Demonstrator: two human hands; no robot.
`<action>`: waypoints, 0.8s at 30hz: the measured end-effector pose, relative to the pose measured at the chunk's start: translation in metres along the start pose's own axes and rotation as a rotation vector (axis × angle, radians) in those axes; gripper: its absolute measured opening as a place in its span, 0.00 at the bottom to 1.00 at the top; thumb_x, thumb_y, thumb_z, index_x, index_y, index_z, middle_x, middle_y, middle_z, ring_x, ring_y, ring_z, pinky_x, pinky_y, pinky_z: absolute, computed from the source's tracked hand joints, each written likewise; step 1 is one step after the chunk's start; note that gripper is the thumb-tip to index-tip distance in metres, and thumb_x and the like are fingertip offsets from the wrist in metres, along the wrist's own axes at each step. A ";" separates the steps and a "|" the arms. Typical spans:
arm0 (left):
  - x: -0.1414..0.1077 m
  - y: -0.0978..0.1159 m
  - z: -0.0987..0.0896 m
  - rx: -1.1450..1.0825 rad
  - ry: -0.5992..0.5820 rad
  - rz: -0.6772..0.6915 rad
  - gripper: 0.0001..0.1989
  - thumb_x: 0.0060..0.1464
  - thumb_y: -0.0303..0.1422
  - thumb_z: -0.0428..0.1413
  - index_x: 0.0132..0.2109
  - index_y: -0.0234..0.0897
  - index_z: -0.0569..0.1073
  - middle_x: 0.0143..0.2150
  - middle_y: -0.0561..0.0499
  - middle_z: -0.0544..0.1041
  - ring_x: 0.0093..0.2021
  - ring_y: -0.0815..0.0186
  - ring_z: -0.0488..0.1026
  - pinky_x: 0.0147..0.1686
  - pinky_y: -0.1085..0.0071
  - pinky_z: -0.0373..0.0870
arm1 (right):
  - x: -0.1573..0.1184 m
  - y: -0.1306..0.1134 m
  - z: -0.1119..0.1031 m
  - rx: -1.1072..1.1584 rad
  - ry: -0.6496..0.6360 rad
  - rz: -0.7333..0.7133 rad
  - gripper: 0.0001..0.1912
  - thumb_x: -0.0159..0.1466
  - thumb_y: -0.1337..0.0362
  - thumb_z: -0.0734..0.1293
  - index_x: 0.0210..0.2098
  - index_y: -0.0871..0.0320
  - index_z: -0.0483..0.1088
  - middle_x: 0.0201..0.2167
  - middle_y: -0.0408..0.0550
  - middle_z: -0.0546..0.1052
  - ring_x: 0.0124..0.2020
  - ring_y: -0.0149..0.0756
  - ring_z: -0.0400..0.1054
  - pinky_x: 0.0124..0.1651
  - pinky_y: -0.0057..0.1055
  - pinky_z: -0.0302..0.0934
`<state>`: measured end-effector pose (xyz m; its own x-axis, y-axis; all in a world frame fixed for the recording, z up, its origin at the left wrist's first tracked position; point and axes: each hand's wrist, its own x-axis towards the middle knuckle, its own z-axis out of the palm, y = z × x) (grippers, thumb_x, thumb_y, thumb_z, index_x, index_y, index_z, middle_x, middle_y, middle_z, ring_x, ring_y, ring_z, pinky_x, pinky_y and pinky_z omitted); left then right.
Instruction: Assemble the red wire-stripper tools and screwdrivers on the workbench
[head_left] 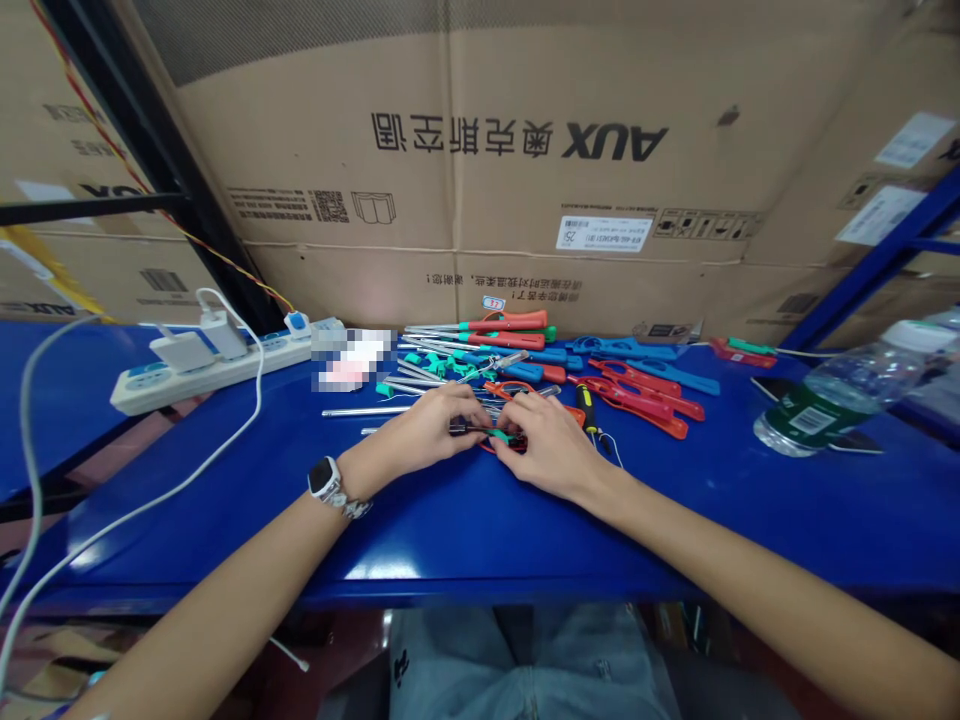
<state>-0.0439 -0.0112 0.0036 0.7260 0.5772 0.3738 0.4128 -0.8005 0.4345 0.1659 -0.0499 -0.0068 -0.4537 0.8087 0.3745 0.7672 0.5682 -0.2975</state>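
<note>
My left hand, with a watch on its wrist, is closed in a pinch on a small dark strip-like part. Close beside it, my right hand pinches a small green piece at the other end of that part. The fingers hide much of both pieces, so their exact kind cannot be made out. Just beyond my hands lie thin metal rods, green plastic clips and red handles. A yellow-and-black screwdriver rests right of my right hand.
Red plastic handle shells and blue ones lie on the blue table. A water bottle lies tilted at the right, by a phone. A power strip with white cables sits left. Large cardboard boxes stand behind.
</note>
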 end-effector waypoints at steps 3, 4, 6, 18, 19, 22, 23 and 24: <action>-0.002 0.004 -0.005 0.030 -0.018 0.045 0.04 0.60 0.33 0.63 0.42 0.39 0.82 0.42 0.48 0.73 0.44 0.61 0.72 0.46 0.64 0.71 | 0.000 0.001 0.000 0.002 0.011 0.013 0.02 0.63 0.67 0.68 0.33 0.58 0.71 0.35 0.49 0.76 0.38 0.39 0.69 0.45 0.38 0.61; -0.003 0.004 -0.005 0.041 -0.041 0.065 0.04 0.60 0.33 0.62 0.41 0.39 0.82 0.43 0.48 0.73 0.43 0.61 0.72 0.45 0.64 0.71 | -0.001 0.001 0.000 0.001 0.013 0.010 0.01 0.63 0.68 0.67 0.34 0.58 0.71 0.35 0.49 0.76 0.38 0.39 0.69 0.44 0.37 0.61; -0.003 0.002 -0.002 0.073 -0.077 0.099 0.05 0.62 0.32 0.61 0.41 0.39 0.82 0.41 0.47 0.73 0.42 0.61 0.72 0.43 0.65 0.71 | -0.001 0.001 -0.001 -0.013 0.011 -0.002 0.02 0.62 0.69 0.67 0.35 0.58 0.72 0.35 0.49 0.77 0.38 0.40 0.69 0.44 0.37 0.61; -0.001 0.000 0.005 0.146 -0.087 0.136 0.09 0.65 0.29 0.56 0.40 0.36 0.82 0.38 0.46 0.75 0.40 0.62 0.73 0.47 0.62 0.72 | 0.002 -0.005 -0.007 -0.142 -0.028 0.021 0.05 0.64 0.68 0.66 0.33 0.58 0.75 0.35 0.51 0.77 0.39 0.42 0.70 0.42 0.38 0.59; -0.001 0.000 0.005 0.143 -0.084 0.139 0.09 0.66 0.29 0.56 0.40 0.36 0.82 0.38 0.46 0.75 0.40 0.62 0.73 0.48 0.62 0.72 | 0.002 -0.005 -0.008 -0.150 -0.032 0.023 0.05 0.64 0.68 0.66 0.33 0.58 0.75 0.35 0.51 0.77 0.39 0.42 0.70 0.42 0.38 0.59; -0.002 -0.001 0.006 0.148 -0.079 0.147 0.09 0.66 0.29 0.56 0.39 0.36 0.82 0.38 0.46 0.75 0.40 0.62 0.73 0.48 0.62 0.72 | 0.003 -0.005 -0.009 -0.188 -0.045 0.017 0.04 0.63 0.68 0.67 0.33 0.58 0.75 0.35 0.51 0.77 0.39 0.43 0.70 0.43 0.39 0.58; -0.002 -0.002 0.007 0.152 -0.078 0.150 0.09 0.66 0.29 0.56 0.39 0.36 0.82 0.38 0.46 0.75 0.40 0.62 0.73 0.47 0.62 0.72 | 0.003 -0.006 -0.010 -0.201 -0.049 0.009 0.04 0.63 0.67 0.67 0.33 0.57 0.75 0.35 0.51 0.77 0.40 0.43 0.70 0.43 0.39 0.58; -0.002 -0.003 0.007 0.157 -0.078 0.151 0.09 0.66 0.29 0.56 0.39 0.37 0.82 0.38 0.46 0.75 0.40 0.62 0.73 0.46 0.63 0.72 | 0.004 -0.006 -0.010 -0.212 -0.051 0.001 0.04 0.63 0.67 0.67 0.34 0.57 0.75 0.35 0.51 0.77 0.40 0.43 0.70 0.44 0.39 0.58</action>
<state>-0.0421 -0.0113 -0.0041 0.8239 0.4395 0.3578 0.3722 -0.8957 0.2431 0.1644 -0.0520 0.0054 -0.4710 0.8189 0.3279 0.8434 0.5270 -0.1046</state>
